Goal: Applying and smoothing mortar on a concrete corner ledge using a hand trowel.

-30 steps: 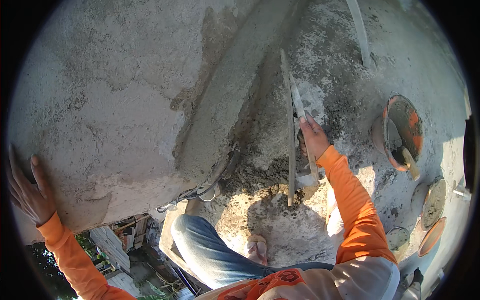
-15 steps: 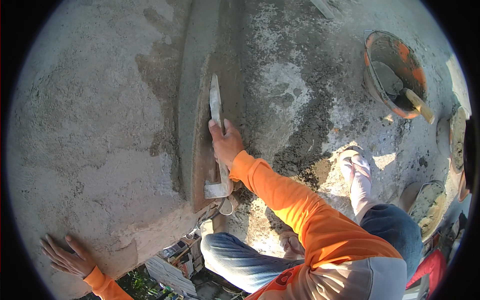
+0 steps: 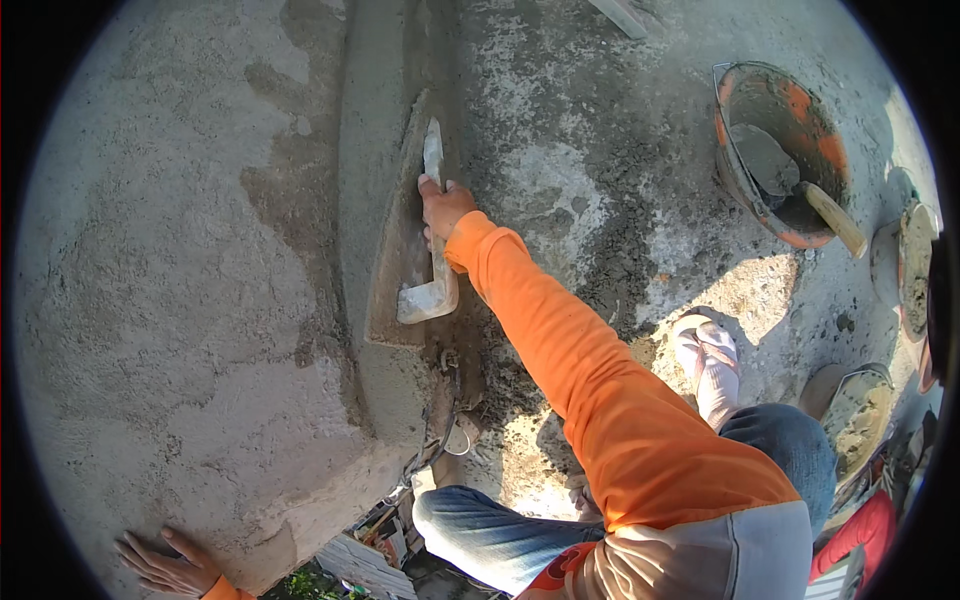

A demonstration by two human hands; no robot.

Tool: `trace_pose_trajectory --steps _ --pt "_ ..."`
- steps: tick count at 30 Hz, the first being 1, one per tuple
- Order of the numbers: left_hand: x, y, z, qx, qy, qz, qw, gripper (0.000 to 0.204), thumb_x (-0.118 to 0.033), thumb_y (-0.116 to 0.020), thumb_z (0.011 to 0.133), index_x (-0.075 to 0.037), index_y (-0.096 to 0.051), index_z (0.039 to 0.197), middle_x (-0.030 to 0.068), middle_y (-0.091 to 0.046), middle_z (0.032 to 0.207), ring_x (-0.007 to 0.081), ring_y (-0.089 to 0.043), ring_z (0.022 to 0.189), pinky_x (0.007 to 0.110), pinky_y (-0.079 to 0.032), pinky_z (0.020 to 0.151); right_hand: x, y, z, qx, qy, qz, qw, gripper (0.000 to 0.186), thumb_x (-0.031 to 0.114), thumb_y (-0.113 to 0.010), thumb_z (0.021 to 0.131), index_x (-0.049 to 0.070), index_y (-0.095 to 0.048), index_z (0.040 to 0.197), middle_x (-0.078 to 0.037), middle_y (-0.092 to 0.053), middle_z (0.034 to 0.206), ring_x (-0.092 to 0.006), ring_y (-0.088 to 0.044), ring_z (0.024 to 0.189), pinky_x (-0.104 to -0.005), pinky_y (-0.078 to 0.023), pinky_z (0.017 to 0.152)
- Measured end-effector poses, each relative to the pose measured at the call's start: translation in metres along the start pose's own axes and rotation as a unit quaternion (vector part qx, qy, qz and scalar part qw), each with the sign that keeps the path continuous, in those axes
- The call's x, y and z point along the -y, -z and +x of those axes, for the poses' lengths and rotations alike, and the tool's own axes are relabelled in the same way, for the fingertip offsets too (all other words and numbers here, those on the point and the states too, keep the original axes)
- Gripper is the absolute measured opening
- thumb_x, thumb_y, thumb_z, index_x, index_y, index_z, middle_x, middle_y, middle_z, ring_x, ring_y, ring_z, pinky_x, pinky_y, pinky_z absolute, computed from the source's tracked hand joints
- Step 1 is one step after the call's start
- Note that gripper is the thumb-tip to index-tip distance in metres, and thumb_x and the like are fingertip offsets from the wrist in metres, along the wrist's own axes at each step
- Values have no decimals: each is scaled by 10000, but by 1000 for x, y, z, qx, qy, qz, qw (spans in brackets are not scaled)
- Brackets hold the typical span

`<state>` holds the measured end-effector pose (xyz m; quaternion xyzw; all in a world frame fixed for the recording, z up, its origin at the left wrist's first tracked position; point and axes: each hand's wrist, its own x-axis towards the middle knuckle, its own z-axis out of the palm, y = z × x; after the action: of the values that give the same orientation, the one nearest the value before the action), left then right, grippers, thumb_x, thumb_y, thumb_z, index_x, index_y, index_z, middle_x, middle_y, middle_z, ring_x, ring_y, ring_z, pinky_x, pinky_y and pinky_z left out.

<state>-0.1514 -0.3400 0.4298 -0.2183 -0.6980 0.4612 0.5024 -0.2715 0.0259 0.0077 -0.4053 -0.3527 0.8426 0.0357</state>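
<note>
My right hand [image 3: 443, 206] grips the handle of a long steel plastering trowel [image 3: 432, 240], pressed flat against a wet grey plaster band [image 3: 375, 180] on the rough cement wall [image 3: 170, 300]. My orange sleeve runs from the hand down to the lower right. My left hand [image 3: 165, 565] rests flat with spread fingers on the wall's lower edge, at the bottom left, holding nothing.
An orange bucket [image 3: 735, 150] with mortar and a wooden-handled trowel [image 3: 830, 220] stands on the concrete floor at upper right. Pans of mortar [image 3: 860, 415] lie at the right edge. My jeans-clad legs and sandalled foot [image 3: 705, 355] are below. Wire loops [image 3: 445, 420] hang at the wall's base.
The view has swung, so the wall now fills the left. My right hand with the trowel has moved up along the wet plaster band. My left hand stays pressed on the wall.
</note>
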Motion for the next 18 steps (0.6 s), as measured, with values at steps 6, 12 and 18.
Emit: trace_pose_trajectory --steps 6,12,18 --pt "-6 1 7 1 -4 1 1000 594 -504 -410 965 -149 -398 1441 86 -331 1521 298 -279 1412 555 -168 1119 17 0 35 1 92 -54 994 676 449 -542 908 -30 -399 1363 -121 -593 806 -204 -569 562 -353 -494 519" --pt "-12 5 10 12 -6 15 1000 594 -481 -417 968 -121 -395 1439 105 -326 1521 309 -284 1408 553 -180 1115 27 3 44 -17 -29 -78 996 683 443 -542 912 -80 -406 1330 -162 -619 870 -229 -575 523 -356 -485 507" --pt "-12 5 14 11 -38 18 999 592 -465 -425 971 -102 -383 1436 107 -321 1522 308 -293 1404 550 -202 1110 32 -8 89 21 127 -38 991 688 438 -545 911 -81 -397 1338 -165 -622 824 -229 -573 515 -356 -485 502"
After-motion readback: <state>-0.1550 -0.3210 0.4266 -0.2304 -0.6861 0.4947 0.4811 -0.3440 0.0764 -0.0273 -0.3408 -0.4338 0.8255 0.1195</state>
